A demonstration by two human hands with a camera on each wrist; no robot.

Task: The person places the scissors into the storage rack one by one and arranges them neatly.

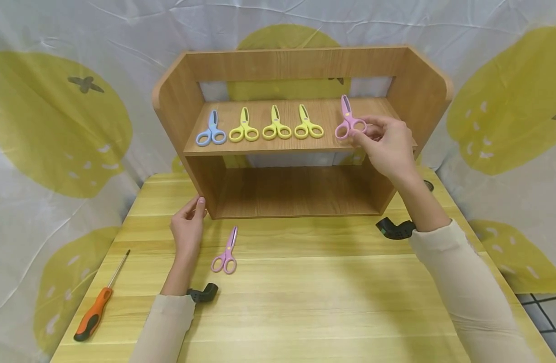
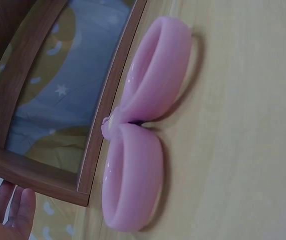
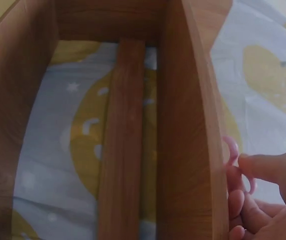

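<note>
While right hand [image 1: 388, 146] pinches pink scissors [image 1: 349, 122] (unlabelled).

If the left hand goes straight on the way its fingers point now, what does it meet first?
The left hand points up-table; its fingertips already touch the wooden shelf at its lower left front corner, so that side panel comes first. The pink scissors on the table lie beside it, out of line.

Right hand [image 1: 388, 143] pinching pink scissors [image 1: 348, 121] on wooden shelf [image 1: 282, 146], left hand [image 1: 188, 224] at its corner.

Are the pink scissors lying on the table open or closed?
Closed. The pink scissors show one narrow blade line and touching handle loops on the table.
</note>
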